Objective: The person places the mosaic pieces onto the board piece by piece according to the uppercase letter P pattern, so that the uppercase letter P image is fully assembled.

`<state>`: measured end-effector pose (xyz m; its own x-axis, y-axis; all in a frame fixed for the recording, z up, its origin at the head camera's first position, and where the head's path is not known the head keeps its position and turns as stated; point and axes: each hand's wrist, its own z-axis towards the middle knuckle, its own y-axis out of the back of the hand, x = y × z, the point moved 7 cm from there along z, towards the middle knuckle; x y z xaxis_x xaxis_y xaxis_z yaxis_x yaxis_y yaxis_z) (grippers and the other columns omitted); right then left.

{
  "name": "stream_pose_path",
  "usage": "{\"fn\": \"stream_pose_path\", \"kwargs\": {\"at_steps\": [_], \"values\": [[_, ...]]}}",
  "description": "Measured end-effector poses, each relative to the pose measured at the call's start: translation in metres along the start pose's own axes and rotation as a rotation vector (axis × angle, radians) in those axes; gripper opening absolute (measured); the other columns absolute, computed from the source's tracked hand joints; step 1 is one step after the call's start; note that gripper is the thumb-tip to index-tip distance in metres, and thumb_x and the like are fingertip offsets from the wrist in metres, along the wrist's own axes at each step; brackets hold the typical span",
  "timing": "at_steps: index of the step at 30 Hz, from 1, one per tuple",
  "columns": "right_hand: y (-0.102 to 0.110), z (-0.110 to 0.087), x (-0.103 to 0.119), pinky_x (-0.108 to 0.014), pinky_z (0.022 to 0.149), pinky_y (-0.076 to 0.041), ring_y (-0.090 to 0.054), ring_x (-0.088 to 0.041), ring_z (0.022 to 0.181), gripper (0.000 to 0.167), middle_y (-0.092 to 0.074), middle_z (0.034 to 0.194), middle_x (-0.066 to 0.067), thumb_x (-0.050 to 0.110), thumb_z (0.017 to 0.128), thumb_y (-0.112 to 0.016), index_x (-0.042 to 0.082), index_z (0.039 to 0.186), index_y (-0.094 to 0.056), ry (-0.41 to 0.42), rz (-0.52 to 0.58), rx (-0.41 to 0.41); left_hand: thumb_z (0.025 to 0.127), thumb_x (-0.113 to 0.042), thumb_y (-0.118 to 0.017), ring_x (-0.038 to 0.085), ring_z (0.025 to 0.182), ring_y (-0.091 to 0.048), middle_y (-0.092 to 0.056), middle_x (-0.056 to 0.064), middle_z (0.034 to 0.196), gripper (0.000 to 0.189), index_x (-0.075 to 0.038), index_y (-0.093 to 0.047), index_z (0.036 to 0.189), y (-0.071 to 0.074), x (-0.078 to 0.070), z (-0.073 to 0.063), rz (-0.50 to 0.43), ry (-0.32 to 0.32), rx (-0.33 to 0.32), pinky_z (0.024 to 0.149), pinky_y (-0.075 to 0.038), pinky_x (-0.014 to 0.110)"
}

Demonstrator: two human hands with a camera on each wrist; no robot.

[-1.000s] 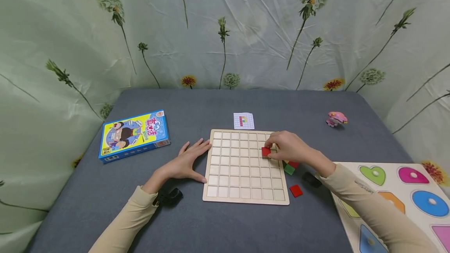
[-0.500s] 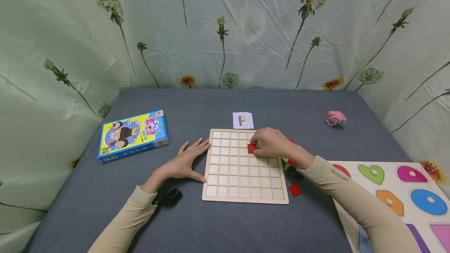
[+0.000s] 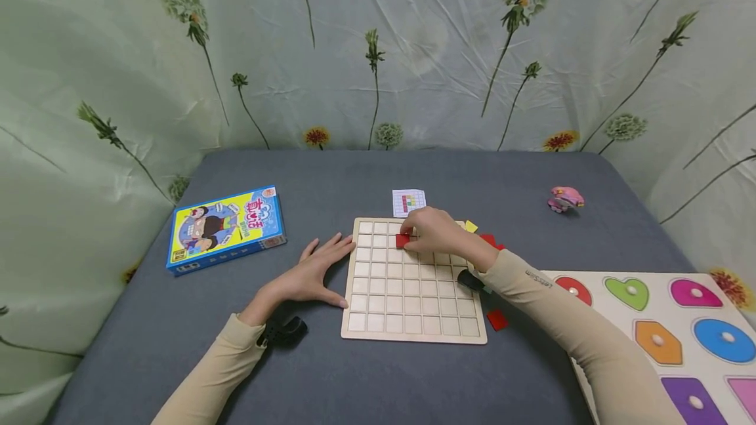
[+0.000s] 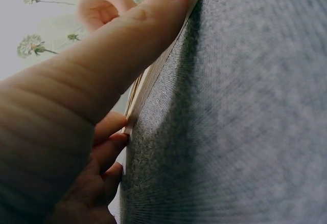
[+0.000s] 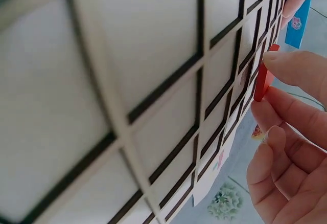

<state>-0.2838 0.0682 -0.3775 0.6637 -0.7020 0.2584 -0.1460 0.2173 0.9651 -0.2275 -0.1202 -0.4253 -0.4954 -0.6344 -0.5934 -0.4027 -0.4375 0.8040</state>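
A wooden grid board [image 3: 413, 307] with square recesses lies in the middle of the table. My right hand [image 3: 436, 233] pinches a red square tile [image 3: 402, 241] between thumb and fingers, low over the board's far rows. The right wrist view shows that red tile [image 5: 265, 73] held tilted, its edge close over the grid. My left hand [image 3: 310, 274] has its fingers spread along the board's left edge. In the left wrist view the thumb [image 4: 153, 14] touches the board's side.
A small pattern card [image 3: 409, 201] lies beyond the board. Loose tiles, including a red tile [image 3: 497, 320] and a yellow tile [image 3: 470, 226], lie right of it. Around them are a blue-and-yellow box [image 3: 224, 228], a pink toy [image 3: 566, 199] and a shape puzzle board [image 3: 620, 330].
My right hand has carried the red tile leftward and slightly away across the grid, uncovering tiles at the board's right side. The left hand stays at the left edge.
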Motion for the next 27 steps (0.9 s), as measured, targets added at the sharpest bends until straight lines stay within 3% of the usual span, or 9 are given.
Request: {"fn": "stream_pose_path", "kwargs": {"at_steps": [14,27], "values": [[-0.007,0.011,0.001,-0.02,0.055,-0.04,-0.053,-0.009,0.067,0.011,-0.068,0.081,-0.001,0.018,0.077,-0.072,0.011,0.086,-0.073,0.0,0.003,0.033,0.066,-0.042,-0.082,0.035,0.148,-0.009,-0.021,0.011,0.157,0.106,-0.008,-0.026,0.149,-0.001,0.001,0.0,0.0,0.003,0.002,0.111,0.002,0.062],[-0.009,0.016,0.004,-0.021,0.058,-0.041,-0.054,-0.01,0.07,0.014,-0.066,0.081,-0.002,0.022,0.078,-0.074,0.011,0.087,-0.073,0.019,0.01,0.048,0.067,-0.044,-0.081,0.033,0.148,-0.007,-0.02,0.01,0.158,0.106,-0.009,-0.025,0.149,-0.001,0.002,0.0,-0.002,0.009,0.009,0.112,0.003,0.062]]}}
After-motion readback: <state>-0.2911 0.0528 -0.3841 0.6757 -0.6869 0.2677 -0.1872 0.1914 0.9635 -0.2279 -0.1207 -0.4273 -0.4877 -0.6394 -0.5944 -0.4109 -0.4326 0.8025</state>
